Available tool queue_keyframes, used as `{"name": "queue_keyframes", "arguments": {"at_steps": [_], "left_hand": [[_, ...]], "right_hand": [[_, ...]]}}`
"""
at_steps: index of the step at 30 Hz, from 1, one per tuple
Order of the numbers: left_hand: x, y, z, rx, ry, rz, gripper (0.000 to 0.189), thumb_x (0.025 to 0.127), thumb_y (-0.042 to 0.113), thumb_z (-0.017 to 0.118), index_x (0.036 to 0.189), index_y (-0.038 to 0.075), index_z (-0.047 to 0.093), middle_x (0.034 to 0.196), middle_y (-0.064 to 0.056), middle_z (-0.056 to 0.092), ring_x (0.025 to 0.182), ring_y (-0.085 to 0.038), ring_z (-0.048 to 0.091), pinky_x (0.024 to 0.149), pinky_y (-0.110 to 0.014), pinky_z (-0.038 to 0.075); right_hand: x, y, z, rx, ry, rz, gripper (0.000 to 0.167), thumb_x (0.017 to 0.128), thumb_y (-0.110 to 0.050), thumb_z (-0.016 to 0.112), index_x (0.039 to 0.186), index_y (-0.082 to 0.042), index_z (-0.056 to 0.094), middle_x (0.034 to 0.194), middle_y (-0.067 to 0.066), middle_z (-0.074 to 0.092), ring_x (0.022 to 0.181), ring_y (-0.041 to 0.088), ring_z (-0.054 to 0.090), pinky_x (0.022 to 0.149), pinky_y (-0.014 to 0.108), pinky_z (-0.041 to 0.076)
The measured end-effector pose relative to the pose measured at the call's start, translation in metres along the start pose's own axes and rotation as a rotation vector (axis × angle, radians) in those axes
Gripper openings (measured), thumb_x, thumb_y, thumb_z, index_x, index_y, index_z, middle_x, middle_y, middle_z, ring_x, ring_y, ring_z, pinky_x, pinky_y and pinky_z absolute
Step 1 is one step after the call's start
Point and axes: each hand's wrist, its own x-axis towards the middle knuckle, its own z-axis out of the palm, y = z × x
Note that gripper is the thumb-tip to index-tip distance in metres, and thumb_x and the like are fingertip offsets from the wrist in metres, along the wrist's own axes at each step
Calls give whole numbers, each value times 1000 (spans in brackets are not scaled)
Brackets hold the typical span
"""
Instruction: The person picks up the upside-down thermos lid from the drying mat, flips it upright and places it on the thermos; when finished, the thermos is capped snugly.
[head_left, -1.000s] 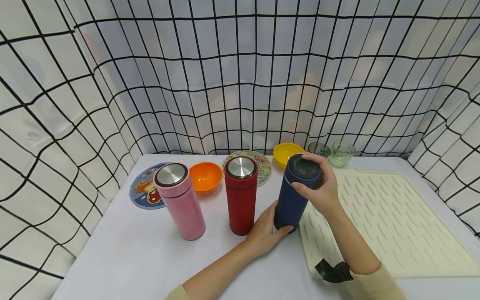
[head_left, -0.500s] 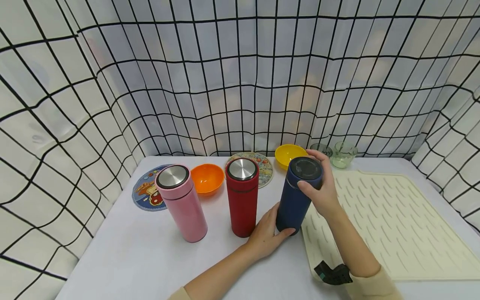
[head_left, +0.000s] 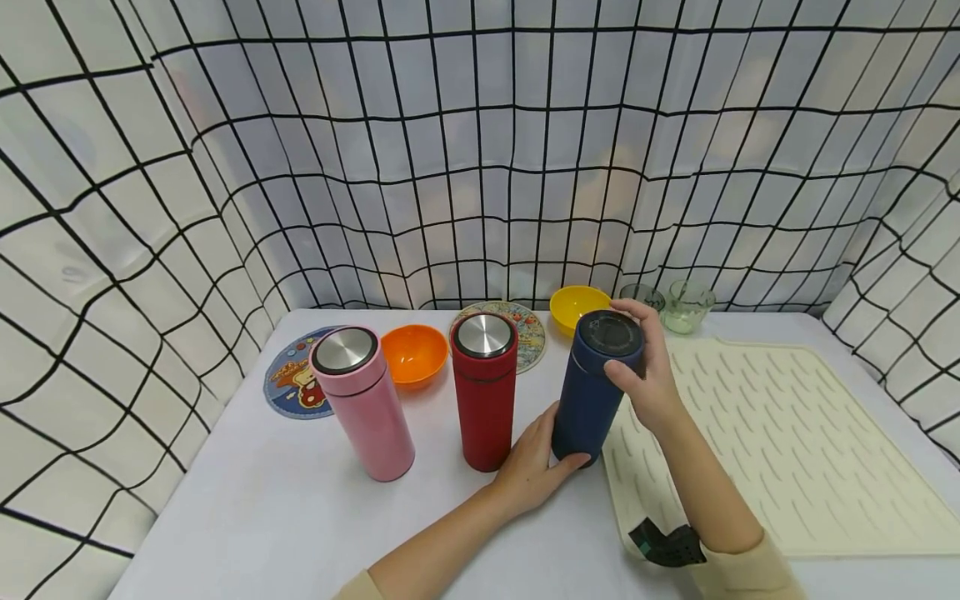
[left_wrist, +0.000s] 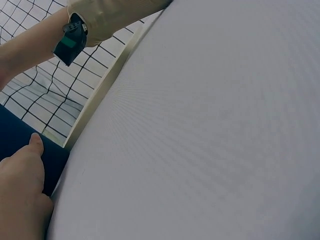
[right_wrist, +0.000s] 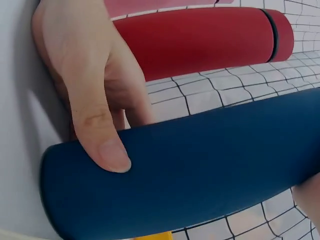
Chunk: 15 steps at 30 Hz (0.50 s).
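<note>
A navy blue thermos flask (head_left: 587, 408) with a dark top stands on the white tablecloth, leaning slightly in the head view. Low down, my left hand (head_left: 528, 472) holds its base, thumb in front and fingers behind on the left side; the right wrist view shows that thumb pressed on the blue wall. My right hand (head_left: 651, 379) grips the flask's top, thumb at the front and fingers round the far right side. To the left stand a red thermos flask (head_left: 486, 408), close by the left hand's fingers, and a pink thermos flask (head_left: 369, 421), both with silver-topped lids.
Behind the flasks are an orange bowl (head_left: 414, 357), a yellow bowl (head_left: 573, 307), two glass cups (head_left: 686, 307) and two round patterned mats (head_left: 288, 379). A cream ridged mat (head_left: 780, 450) lies on the right. Black netting (head_left: 510, 167) surrounds the table.
My right thumb has shifted rightward along the front edge of the blue flask's top, and the fingers have moved round with it. My left hand keeps its hold on the base.
</note>
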Motion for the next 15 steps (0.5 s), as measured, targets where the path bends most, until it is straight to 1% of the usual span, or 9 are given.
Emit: {"name": "queue_keyframes", "arguments": {"at_steps": [2,4,5,7,8,9,10,13,15], "left_hand": [[0,1,0,6,1,2,80,85,53,53,143,7,20,142,-9,35,127,-21,37,101,-41,34],[1,0,0,11,1,3,80,85,53,53,143,7,21,142,-9,35,127,-21,37,101,-41,34],[1,1,0,8,2,2,80,85,52,53,143,7,21,142,-9,35,127,-21,37,101,-41,34],[1,0,0,3,2,0,79,85,51,54,143,7,21,141,-8,36,126,-20,38,101,-41,34],[1,0,0,1,2,-1,79,85,50,55,143,8,21,141,-8,36,126,-20,38,101,-41,35],[1,0,1,-3,2,-2,79,85,50,55,143,8,21,141,-8,36,126,-20,38,101,-40,35],[1,0,1,-4,2,-3,79,85,50,55,143,8,21,141,-8,36,126,-20,38,101,-41,35],[1,0,1,-8,3,-2,79,85,50,55,143,8,21,141,-8,36,126,-20,38,101,-41,34],[1,0,1,-10,7,0,79,85,50,55,143,8,21,141,-8,36,126,-20,37,101,-41,34]], "right_hand": [[0,-1,-1,42,-37,-5,48,89,-23,56,131,-8,38,125,11,47,112,22,49,92,29,42],[0,-1,-3,59,-43,-21,42,89,-15,52,129,-5,42,126,12,47,112,23,48,92,29,42],[0,-1,-3,43,-33,-33,40,88,-13,53,126,-4,45,125,12,47,112,24,48,92,29,42],[0,-1,-3,-15,1,-56,37,86,-14,61,119,-4,49,121,11,47,109,23,47,91,28,41],[0,-1,-3,-38,9,-49,39,84,-17,65,118,-6,49,120,10,46,107,22,47,90,27,42],[0,-1,-3,-61,6,-50,44,82,-20,67,119,-6,48,122,10,45,109,23,46,91,28,41],[0,0,-3,-61,-2,-43,48,82,-23,68,121,-7,46,124,11,44,111,24,45,93,28,40],[1,0,-4,-17,-57,-23,49,88,-23,59,129,-4,40,129,14,42,115,25,45,94,30,40],[0,-1,-6,-25,-64,-24,45,89,-21,56,127,-2,42,129,16,43,114,25,46,93,30,41]]}}
